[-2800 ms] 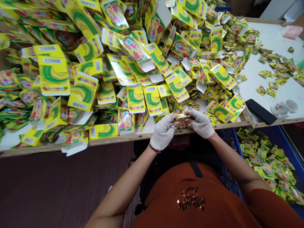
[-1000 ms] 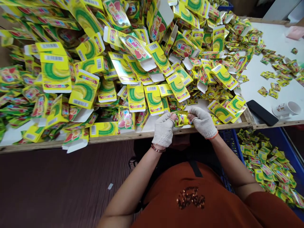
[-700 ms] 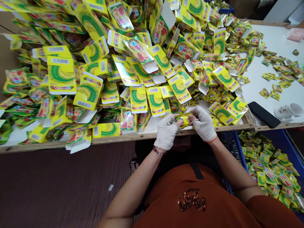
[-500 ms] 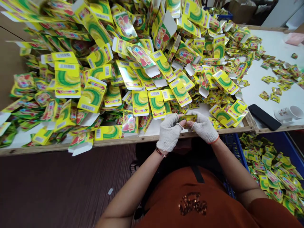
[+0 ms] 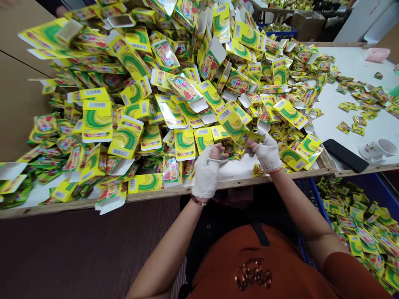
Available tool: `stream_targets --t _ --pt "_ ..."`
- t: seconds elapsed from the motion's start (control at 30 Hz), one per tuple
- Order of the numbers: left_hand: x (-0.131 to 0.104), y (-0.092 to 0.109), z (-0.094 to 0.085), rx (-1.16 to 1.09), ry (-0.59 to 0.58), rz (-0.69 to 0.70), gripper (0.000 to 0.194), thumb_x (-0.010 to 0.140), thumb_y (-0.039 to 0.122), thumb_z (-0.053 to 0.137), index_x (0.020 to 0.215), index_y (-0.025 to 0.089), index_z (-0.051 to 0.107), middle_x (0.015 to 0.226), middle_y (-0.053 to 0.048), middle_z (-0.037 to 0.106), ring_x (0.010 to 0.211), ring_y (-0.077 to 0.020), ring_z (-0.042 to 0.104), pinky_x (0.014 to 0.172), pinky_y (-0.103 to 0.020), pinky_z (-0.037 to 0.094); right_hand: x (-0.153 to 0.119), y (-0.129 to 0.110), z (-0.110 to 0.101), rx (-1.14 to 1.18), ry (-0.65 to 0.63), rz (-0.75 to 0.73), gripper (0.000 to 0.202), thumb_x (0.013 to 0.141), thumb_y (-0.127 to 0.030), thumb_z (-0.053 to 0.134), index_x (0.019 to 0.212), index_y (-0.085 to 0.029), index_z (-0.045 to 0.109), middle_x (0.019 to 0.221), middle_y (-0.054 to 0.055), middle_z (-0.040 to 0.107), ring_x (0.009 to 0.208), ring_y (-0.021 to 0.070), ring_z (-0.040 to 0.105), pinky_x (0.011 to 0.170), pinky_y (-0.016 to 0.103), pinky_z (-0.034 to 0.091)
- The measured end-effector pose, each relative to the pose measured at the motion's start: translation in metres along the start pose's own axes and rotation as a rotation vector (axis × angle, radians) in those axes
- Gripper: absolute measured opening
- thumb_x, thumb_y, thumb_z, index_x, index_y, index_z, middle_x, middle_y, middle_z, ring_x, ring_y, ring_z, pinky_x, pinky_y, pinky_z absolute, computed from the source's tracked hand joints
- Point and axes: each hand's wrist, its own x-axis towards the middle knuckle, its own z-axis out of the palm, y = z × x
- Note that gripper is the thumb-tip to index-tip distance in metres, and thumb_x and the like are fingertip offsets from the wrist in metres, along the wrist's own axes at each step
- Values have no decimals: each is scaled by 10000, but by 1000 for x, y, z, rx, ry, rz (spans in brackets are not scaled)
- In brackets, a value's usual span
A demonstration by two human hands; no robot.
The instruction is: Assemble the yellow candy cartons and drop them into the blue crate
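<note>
Your R hand [image 5: 267, 153] pinches yellow-green sachet, approx. (blurred, print illegible) [image 5: 253, 136]; your L hand [image 5: 206, 172] half-curled, grip unclear.

To your right, a black phone [image 5: 345, 155] lies flat near the front edge of the white tabletop [image 5: 327, 128], just beside a white mug [image 5: 374, 149] (its side carries a small print). Farther back on that surface, a crumpled pink item [image 5: 376, 55] sits near the far edge. Beyond, a brown carton [image 5: 308, 27] stands near a small blue crate [image 5: 285, 35]. At your upper left, a co-worker's dark sleeve [image 5: 52, 4] enters above brown cardboard [image 5: 20, 99].
</note>
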Motion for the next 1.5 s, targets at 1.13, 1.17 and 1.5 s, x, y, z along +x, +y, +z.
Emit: stream_targets --t 1.13,1.17,1.5 --pt "-34 -16 -18 1220 -299 579 520 687 230 680 1186 162 549 1072 -122 655 996 -301 625 873 -407 499 -56 -3 -22 -704 -271 -117 248 896 -432 626 978 -198 645 852 33 693 785 200 623 729 315 495" --pt "-34 -16 -18 1212 -302 577 528 681 226 683 1187 159 549 1070 -122 655 994 -301 625 871 -406 498 -55 -4 -22 -727 -296 -105 244 897 -427 624 969 -195 648 849 33 692 783 198 619 733 314 488" --pt "-35 -17 -13 1230 -269 634 525 713 240 689 1211 125 569 1104 -159 667 1024 -322 624 871 -430 494 -53 -12 -12 -660 -264 -41 270 911 -437 598 936 -174 652 842 35 707 759 181 618 695 285 458"
